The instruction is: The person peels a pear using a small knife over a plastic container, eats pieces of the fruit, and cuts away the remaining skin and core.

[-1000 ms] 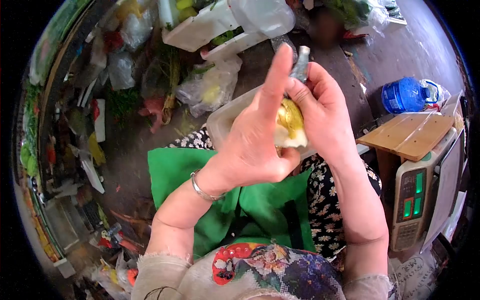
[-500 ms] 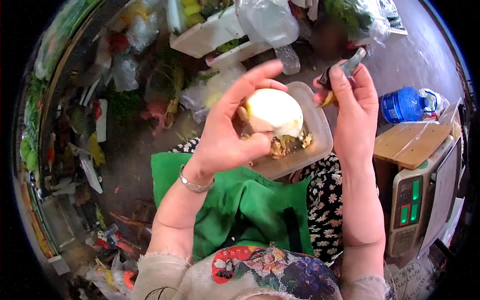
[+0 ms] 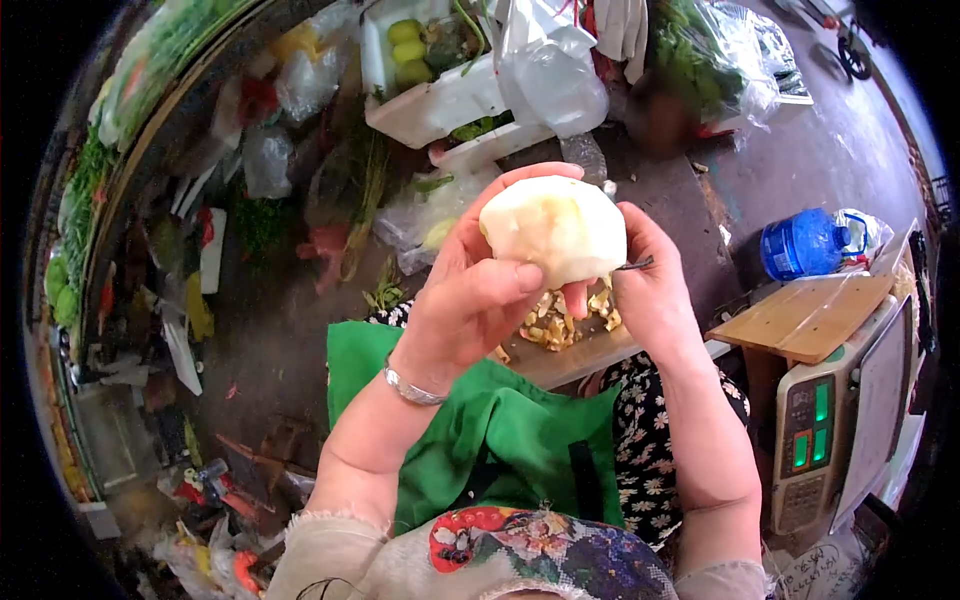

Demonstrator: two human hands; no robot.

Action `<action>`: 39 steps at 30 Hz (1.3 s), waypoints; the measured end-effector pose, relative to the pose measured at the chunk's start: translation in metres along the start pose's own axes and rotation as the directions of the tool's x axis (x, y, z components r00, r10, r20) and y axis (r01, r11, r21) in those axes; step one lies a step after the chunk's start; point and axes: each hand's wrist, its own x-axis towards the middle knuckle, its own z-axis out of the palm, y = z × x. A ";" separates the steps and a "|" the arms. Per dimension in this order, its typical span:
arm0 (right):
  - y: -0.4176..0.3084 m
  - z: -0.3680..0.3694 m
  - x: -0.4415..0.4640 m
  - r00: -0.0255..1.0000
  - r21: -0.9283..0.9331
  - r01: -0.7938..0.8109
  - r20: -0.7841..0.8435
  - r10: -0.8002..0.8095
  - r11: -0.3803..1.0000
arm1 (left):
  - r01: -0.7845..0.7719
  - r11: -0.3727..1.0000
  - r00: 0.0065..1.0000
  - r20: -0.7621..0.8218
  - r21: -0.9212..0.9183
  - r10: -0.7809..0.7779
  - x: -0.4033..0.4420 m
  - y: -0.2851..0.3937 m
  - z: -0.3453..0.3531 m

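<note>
My left hand (image 3: 480, 285) holds a large, pale, rounded peeled vegetable or fruit (image 3: 553, 228), thumb across its near side. Against its right side is my right hand (image 3: 650, 280), fingers curled behind it. A thin dark end of a small tool (image 3: 638, 264) shows at the right hand's fingers; most of that tool is hidden, so I cannot tell its kind. Below both hands sits a translucent plastic tub (image 3: 575, 368) with brownish-yellow peelings (image 3: 555, 325) in it. A green apron (image 3: 470, 400) lies across the lap under the tub.
To the right stand a scale (image 3: 808, 430) with lit green digits, a wooden board (image 3: 815, 315) and a blue water jug (image 3: 803, 245). Ahead are a white foam box (image 3: 435, 112) with green produce and leafy greens (image 3: 690, 60). Plastic bags and scraps litter the floor on the left.
My right hand has come down and left with its tool, from apart to against the peeled piece. My left hand has turned the piece and shifted slightly right and down.
</note>
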 end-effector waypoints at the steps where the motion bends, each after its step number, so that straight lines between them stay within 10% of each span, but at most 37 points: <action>1: -0.001 0.006 -0.001 0.998 0.026 0.012 -0.068 -0.010 1.000 | -0.002 1.000 1.000 0.006 0.001 0.002 0.001 0.000 0.002; 10: -0.012 0.006 -0.006 1.000 -0.009 -0.014 0.024 0.015 1.000 | -0.248 0.934 0.968 0.105 0.256 0.228 -0.010 -0.002 0.044; 20: -0.009 0.009 -0.009 0.997 -0.145 0.035 0.070 -0.025 0.989 | -0.220 0.936 0.942 0.190 -0.274 0.277 -0.040 -0.006 0.108; 39: -0.008 0.011 -0.011 0.997 -0.210 0.052 0.066 -0.039 0.976 | -0.404 0.849 0.897 0.034 -0.341 0.441 -0.044 -0.024 0.124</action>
